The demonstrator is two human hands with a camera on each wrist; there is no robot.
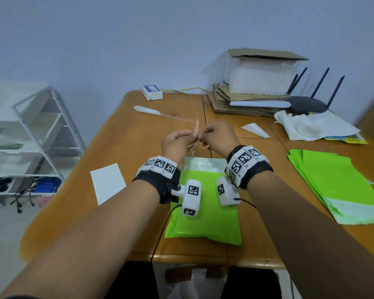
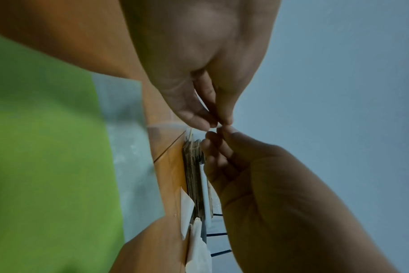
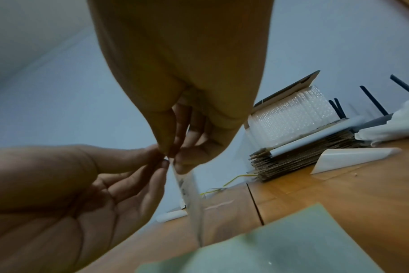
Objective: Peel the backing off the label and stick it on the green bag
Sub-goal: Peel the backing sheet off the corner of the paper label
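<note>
Green bag (image 1: 205, 214) half hidden beneath wrists, both hands pinching thin label (image 1: 196, 128), edge-on, print unreadable

No readable text, only coded square markers on wristbands (image 1: 160, 166)

Wooden table (image 1: 121, 134) carries a blank white paper sheet (image 1: 107, 182) at its left edge, a stack of flat green mailer bags (image 1: 337, 182) on the right, and two curled white paper strips (image 1: 147, 110) (image 1: 255, 130) further back. Along the far edge: small white box-shaped device (image 1: 152, 92) with a yellow cable (image 1: 190, 89), a pile of flattened brown cardboard (image 1: 229, 100) topped by an open carton of white bubble wrap (image 1: 261, 76), a black router with four antennas (image 1: 307, 104), and crumpled white paper (image 1: 311, 126). White metal shelving rack (image 1: 28, 134) stands on the floor left of the table.
</note>
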